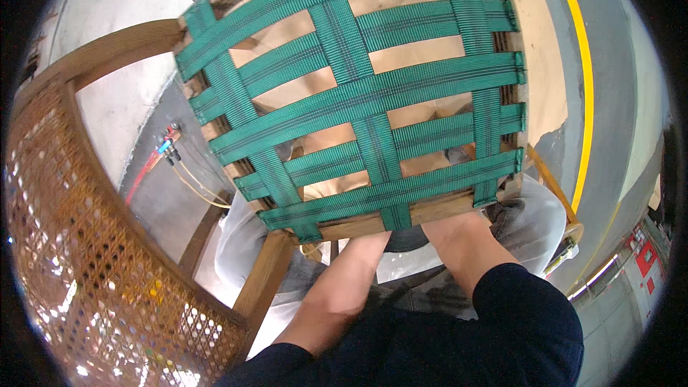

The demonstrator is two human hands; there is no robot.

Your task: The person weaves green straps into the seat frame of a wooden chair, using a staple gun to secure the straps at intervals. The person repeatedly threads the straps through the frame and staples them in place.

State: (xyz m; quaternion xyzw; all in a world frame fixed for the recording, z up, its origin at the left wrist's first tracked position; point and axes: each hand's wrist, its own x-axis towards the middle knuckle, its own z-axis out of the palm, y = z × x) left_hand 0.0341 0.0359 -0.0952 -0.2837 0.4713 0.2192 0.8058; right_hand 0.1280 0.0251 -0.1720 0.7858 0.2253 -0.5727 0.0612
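Note:
A wooden chair lies tipped before me, its seat frame (351,228) facing up at me. Green straps of webbing (373,89) cross over and under one another on that frame, with gaps between them. My left forearm (344,279) and my right forearm (462,240) reach under the near edge of the seat. Both hands are hidden beneath it, so their fingers and anything they hold do not show. On the left curves the chair's woven cane back (107,265), joined to the seat by a wooden arm (129,43).
A wooden post (264,272) stands close to my left forearm. Beyond it, red and yellow hoses with a blue fitting (166,147) lie on the grey floor. Brown board or paper (541,50) shows under the seat. At right runs a yellow floor line (588,86).

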